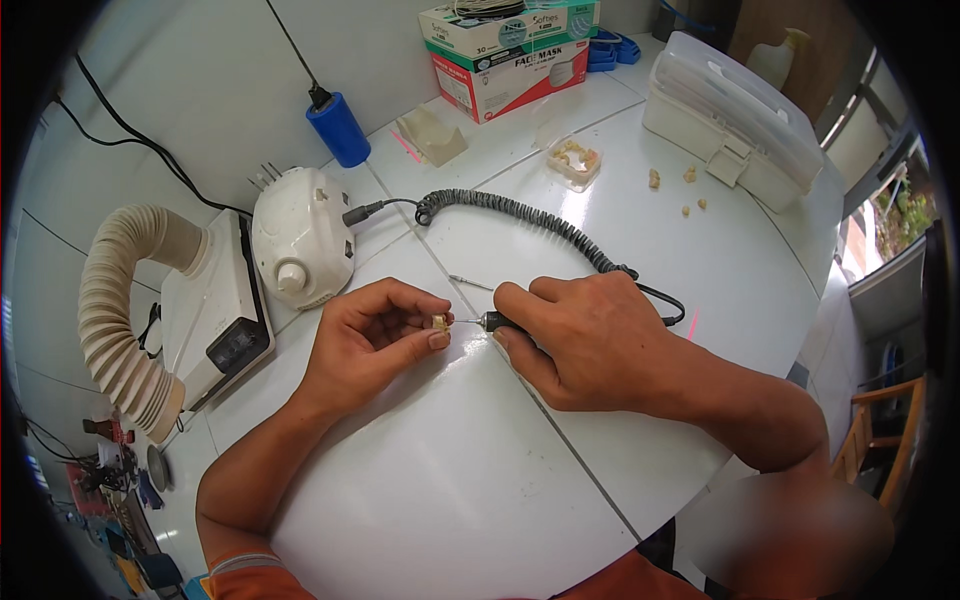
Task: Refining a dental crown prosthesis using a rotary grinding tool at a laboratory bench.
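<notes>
My left hand (360, 340) pinches a small yellowish tooth-like piece (440, 322) between thumb and fingertips, over the middle of the white tiled table. From the right, my right hand (600, 345) is wrapped round a dark rotary handpiece (491, 321), its thin metal bit pointing left. The bit's tip reaches the small piece; whether it touches cannot be made out. A coiled black cord (530, 218) links the handpiece to a white control unit (300, 240) with a knob. Just beyond my hands lies a thin metal bit (471, 283).
At left stands a white box (215, 300) with a ribbed hose (110, 300). Farther back are a blue cylinder (338, 130), stacked mask boxes (510, 70), a small clear container (575, 170) of yellowish pieces, several loose pieces (654, 179) and a lidded plastic case (725, 125).
</notes>
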### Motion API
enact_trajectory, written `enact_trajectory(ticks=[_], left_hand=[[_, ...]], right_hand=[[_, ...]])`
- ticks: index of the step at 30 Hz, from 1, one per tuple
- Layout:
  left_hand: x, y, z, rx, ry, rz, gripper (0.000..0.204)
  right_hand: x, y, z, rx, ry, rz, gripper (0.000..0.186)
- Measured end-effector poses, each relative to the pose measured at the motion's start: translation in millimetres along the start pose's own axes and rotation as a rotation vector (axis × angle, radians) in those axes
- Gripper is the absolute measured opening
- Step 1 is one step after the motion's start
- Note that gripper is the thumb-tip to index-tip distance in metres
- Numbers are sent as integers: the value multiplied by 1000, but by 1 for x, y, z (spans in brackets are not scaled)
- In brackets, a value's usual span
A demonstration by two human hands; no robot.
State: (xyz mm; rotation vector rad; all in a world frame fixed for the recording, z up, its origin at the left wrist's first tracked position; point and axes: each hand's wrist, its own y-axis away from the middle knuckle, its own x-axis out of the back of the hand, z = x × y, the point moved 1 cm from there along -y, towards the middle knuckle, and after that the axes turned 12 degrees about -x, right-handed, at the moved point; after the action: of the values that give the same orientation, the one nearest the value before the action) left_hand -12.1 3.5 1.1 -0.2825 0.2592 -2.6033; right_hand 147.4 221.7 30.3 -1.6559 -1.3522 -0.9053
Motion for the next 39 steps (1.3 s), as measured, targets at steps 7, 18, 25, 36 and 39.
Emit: enact_trajectory(ticks=[7, 18, 25, 36, 39], left_hand=[[-4, -1, 1, 4, 74, 21, 19], [-6, 0, 2, 17, 34, -12, 16], [-6, 0, 3, 19, 26, -8, 15], [-9, 3, 1, -72, 6, 4, 12], [-9, 4, 2, -106, -7, -8, 14]], right_hand=[[-3, 1, -1, 28, 12, 29, 22], [-1, 1, -3, 20, 26, -11, 23], [-3, 1, -3, 43, 51, -29, 23], [-1, 1, -6, 40, 12, -29, 25], [1, 1, -4, 35, -12, -78, 25]])
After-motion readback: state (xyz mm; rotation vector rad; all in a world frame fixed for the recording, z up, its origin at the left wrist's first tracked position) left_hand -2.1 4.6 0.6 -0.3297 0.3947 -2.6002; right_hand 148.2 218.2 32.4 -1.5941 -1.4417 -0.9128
